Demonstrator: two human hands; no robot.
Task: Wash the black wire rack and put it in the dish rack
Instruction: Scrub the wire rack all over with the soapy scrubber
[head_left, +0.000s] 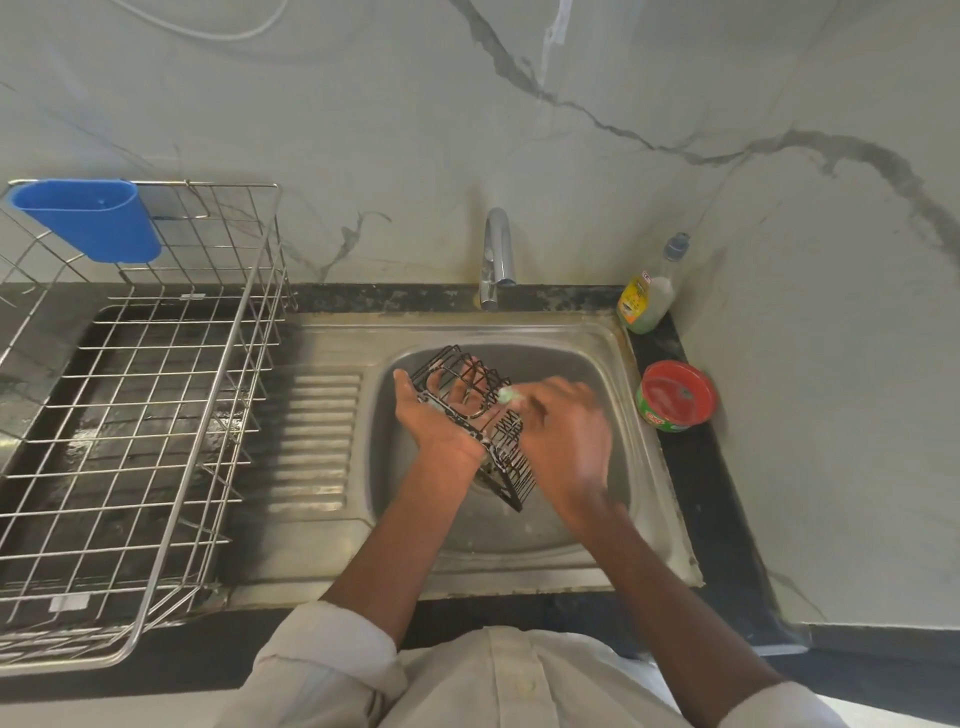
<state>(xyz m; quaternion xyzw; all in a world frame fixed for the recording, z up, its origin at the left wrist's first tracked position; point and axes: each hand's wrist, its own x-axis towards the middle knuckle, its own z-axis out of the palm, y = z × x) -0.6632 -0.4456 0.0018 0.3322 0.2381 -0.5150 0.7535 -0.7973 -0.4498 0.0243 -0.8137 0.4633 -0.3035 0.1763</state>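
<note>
Scrubbing the black wire rack over the sink, centre of frame.
My left hand cupped it from below; my right hand, blurred, pinched a green scrubber. I should turn the rack so every wire is reached.

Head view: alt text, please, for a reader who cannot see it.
Over the sink, the left hand holds a black wire rack while the blurred right hand scrubs it with a green sponge. An empty dish rack stands left.
</note>
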